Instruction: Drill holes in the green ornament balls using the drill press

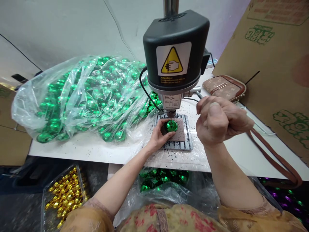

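Under the black drill press (176,54), a shiny green faceted ball (172,126) sits on a brown board (180,133) over the slotted metal base (188,145). My left hand (159,135) grips the ball from its left side, thumb and fingers round it. The thin drill bit meets the top of the ball. My right hand (216,120) is raised at the right of the press, its fingers curled round the end of the press lever (198,93). Dark chips lie scattered about the base.
A large clear bag of green balls (91,96) fills the left of the white table (84,151). A patterned purse (223,86) and cardboard box (272,64) stand right. Below are a tray of gold balls (66,193) and more green balls (164,177) in plastic.
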Demonstrator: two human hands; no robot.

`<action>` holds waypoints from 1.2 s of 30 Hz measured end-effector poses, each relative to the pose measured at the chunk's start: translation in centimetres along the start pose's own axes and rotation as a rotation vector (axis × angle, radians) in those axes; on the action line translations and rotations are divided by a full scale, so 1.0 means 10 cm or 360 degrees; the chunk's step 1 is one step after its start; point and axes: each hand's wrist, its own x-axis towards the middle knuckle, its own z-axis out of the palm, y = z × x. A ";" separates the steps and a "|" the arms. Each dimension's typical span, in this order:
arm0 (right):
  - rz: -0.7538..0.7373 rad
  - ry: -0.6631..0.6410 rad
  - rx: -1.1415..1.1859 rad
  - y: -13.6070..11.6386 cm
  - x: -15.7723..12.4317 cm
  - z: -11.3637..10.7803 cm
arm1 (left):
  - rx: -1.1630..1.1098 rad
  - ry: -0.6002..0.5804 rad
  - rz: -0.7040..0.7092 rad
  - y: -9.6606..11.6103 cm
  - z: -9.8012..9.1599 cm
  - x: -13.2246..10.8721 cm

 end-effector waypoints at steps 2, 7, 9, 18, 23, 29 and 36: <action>-0.0055 0.0002 0.0023 0.03 -0.03 -0.02 | 0.0001 -0.0003 0.0006 -0.01 0.00 0.00; -0.0112 -0.0066 0.0023 0.04 -0.07 -0.03 | 0.0042 0.0003 0.0000 -0.02 -0.01 0.00; -0.0012 0.0027 0.0009 0.00 -0.01 0.02 | 0.0043 0.0013 0.0001 -0.02 -0.01 0.00; 0.0555 0.0023 0.0018 -0.09 0.56 0.23 | 0.0271 0.0213 0.0151 0.10 -0.01 -0.08; 0.0476 0.0018 0.0136 -0.04 0.56 0.22 | 0.0604 -0.0325 0.0385 0.51 -0.32 -0.63; 0.0432 0.0050 0.0194 -0.03 0.53 0.21 | 0.1703 -0.1594 0.0278 0.58 -0.63 -1.54; 0.0436 0.0059 0.0077 -0.04 0.49 0.18 | 0.1447 -0.1369 0.0472 0.62 -0.69 -1.48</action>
